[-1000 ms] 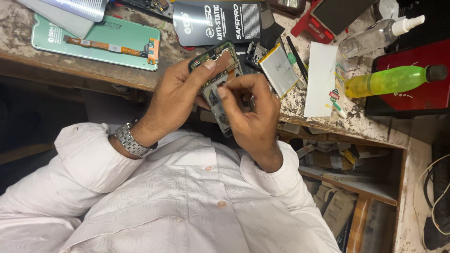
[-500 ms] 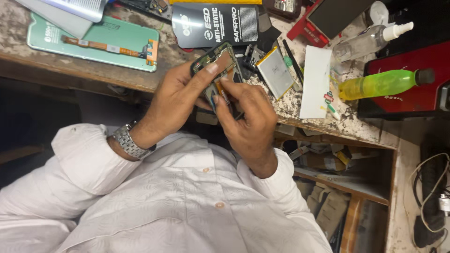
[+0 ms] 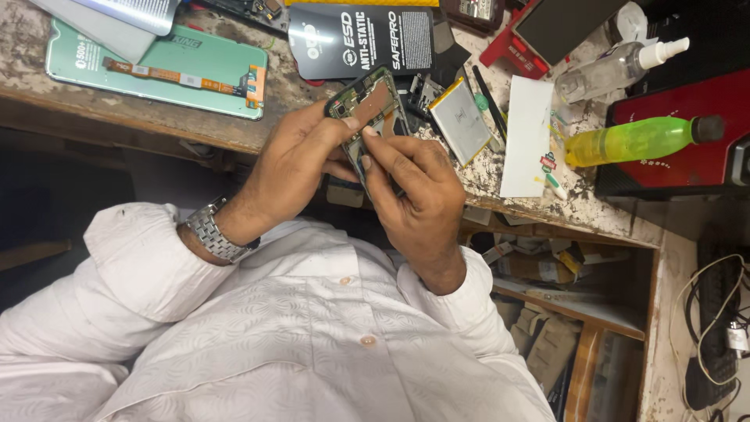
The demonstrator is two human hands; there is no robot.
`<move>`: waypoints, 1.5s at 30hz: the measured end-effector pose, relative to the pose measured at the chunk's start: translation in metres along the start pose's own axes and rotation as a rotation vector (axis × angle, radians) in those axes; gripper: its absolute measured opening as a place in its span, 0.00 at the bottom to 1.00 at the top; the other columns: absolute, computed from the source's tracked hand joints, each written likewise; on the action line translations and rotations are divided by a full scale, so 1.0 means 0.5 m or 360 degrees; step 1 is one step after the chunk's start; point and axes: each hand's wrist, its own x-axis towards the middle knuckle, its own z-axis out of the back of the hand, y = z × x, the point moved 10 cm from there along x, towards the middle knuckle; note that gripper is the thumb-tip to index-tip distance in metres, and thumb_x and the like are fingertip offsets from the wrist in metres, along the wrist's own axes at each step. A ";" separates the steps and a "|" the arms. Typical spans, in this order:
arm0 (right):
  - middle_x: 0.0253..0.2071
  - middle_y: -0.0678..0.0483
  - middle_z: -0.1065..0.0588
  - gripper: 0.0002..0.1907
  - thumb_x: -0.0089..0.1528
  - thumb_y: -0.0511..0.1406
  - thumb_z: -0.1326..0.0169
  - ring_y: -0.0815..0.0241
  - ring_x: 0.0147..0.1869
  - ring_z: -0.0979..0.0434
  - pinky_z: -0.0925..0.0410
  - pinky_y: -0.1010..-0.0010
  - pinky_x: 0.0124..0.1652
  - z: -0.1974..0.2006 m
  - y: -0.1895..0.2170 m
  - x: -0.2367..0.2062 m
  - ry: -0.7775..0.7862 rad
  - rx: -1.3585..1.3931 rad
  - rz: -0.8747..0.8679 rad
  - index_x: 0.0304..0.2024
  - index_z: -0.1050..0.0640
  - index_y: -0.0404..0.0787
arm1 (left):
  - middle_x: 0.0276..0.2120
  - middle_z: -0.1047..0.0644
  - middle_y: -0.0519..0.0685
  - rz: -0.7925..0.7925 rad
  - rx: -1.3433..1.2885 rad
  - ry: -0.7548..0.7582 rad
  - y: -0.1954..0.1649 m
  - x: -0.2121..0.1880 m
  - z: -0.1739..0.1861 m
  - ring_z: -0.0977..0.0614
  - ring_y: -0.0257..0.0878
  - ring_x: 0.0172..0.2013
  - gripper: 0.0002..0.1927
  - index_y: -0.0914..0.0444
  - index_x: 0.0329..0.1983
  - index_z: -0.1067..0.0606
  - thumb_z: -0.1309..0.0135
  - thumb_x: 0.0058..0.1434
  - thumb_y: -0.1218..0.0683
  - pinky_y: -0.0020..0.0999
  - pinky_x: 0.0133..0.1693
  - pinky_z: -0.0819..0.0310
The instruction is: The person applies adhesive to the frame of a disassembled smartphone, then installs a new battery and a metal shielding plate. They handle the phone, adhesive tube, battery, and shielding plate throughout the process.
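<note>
I hold an opened phone (image 3: 373, 103) with its back cover off, so the circuit board and a copper-coloured part show, just above the edge of the workbench (image 3: 117, 117). My left hand (image 3: 293, 160), with a metal watch on the wrist, grips the phone's left side, thumb on its top edge. My right hand (image 3: 418, 195) covers the phone's lower half. Its fingertips press on the board near the middle. Whether they pinch a small tool or part is hidden.
A silver battery (image 3: 461, 117) lies right of the phone, beside a white card (image 3: 527, 137). A black anti-static mat (image 3: 359, 39) lies behind. A green screen panel (image 3: 156, 74) lies left. At right are a yellow-green bottle (image 3: 641, 141), a spray bottle (image 3: 617, 66) and a red case (image 3: 680, 101). Below is an open drawer (image 3: 562, 312).
My right hand has slid up over the phone and now covers its lower half. The left hand keeps its grip. The phone sits slightly higher, nearer the bench edge.
</note>
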 end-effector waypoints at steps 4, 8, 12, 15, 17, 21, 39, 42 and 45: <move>0.44 0.53 0.22 0.16 0.64 0.26 0.35 0.59 0.46 0.23 0.28 0.69 0.45 0.002 0.010 0.001 -0.0001 -0.0064 0.0055 0.54 0.19 0.39 | 0.43 0.22 0.49 -0.0035 0.0067 0.0012 -0.012 0.000 -0.005 0.17 0.32 0.40 0.19 0.68 0.59 0.27 0.60 0.73 0.53 0.27 0.39 0.15; 0.45 0.53 0.24 0.17 0.63 0.26 0.35 0.56 0.47 0.24 0.29 0.66 0.46 0.004 0.023 0.002 0.0024 -0.0155 0.0153 0.54 0.20 0.38 | 0.44 0.20 0.49 -0.0056 0.0183 -0.0003 -0.026 -0.004 -0.006 0.18 0.32 0.40 0.20 0.67 0.61 0.27 0.59 0.73 0.53 0.27 0.38 0.15; 0.46 0.53 0.25 0.17 0.64 0.26 0.35 0.55 0.49 0.25 0.29 0.69 0.44 0.002 0.032 0.008 0.0030 -0.0147 0.0232 0.55 0.21 0.38 | 0.47 0.20 0.48 -0.0044 0.0197 0.0008 -0.029 -0.006 -0.009 0.18 0.31 0.40 0.24 0.65 0.67 0.30 0.60 0.73 0.52 0.26 0.37 0.15; 0.46 0.51 0.25 0.18 0.64 0.26 0.35 0.54 0.49 0.26 0.29 0.65 0.48 -0.004 0.035 0.011 0.0085 -0.0190 0.0275 0.56 0.21 0.38 | 0.48 0.20 0.48 -0.0028 0.0093 0.0021 -0.021 -0.002 -0.007 0.17 0.32 0.42 0.24 0.65 0.67 0.31 0.60 0.72 0.52 0.27 0.39 0.14; 0.46 0.49 0.25 0.19 0.63 0.26 0.35 0.52 0.48 0.26 0.30 0.64 0.48 -0.005 0.021 0.012 0.0158 -0.0120 0.0198 0.57 0.21 0.36 | 0.49 0.21 0.49 -0.0018 -0.0013 0.0012 -0.015 0.000 0.001 0.17 0.34 0.42 0.22 0.66 0.66 0.30 0.58 0.73 0.52 0.28 0.40 0.15; 0.52 0.50 0.22 0.18 0.66 0.24 0.39 0.56 0.50 0.24 0.30 0.67 0.50 0.031 -0.007 0.000 0.0058 0.0084 0.0041 0.58 0.22 0.36 | 0.46 0.21 0.52 -0.0049 -0.0214 -0.0016 -0.014 0.013 0.016 0.16 0.38 0.40 0.19 0.68 0.60 0.28 0.56 0.73 0.53 0.33 0.41 0.14; 0.70 0.49 0.36 0.14 0.64 0.38 0.30 0.46 0.78 0.49 0.48 0.55 0.76 0.022 -0.008 -0.081 -0.0116 -0.0285 0.0211 0.50 0.16 0.45 | 0.45 0.21 0.53 -0.0504 -0.0316 0.0038 -0.036 -0.023 0.060 0.16 0.36 0.43 0.08 0.69 0.54 0.27 0.52 0.80 0.59 0.33 0.48 0.16; 0.73 0.52 0.37 0.12 0.65 0.36 0.27 0.48 0.82 0.50 0.49 0.60 0.75 0.035 -0.012 -0.078 -0.0261 -0.0309 0.0196 0.48 0.17 0.48 | 0.47 0.20 0.54 -0.0656 -0.0295 0.0035 -0.044 -0.031 0.058 0.17 0.36 0.45 0.08 0.70 0.56 0.26 0.51 0.82 0.59 0.31 0.50 0.17; 0.70 0.55 0.36 0.11 0.63 0.35 0.26 0.49 0.82 0.50 0.48 0.59 0.74 0.038 -0.008 -0.074 -0.0314 -0.0322 0.0263 0.44 0.17 0.50 | 0.47 0.20 0.55 -0.0664 -0.0351 0.0011 -0.043 -0.028 0.052 0.16 0.37 0.44 0.08 0.69 0.56 0.27 0.51 0.80 0.59 0.33 0.49 0.15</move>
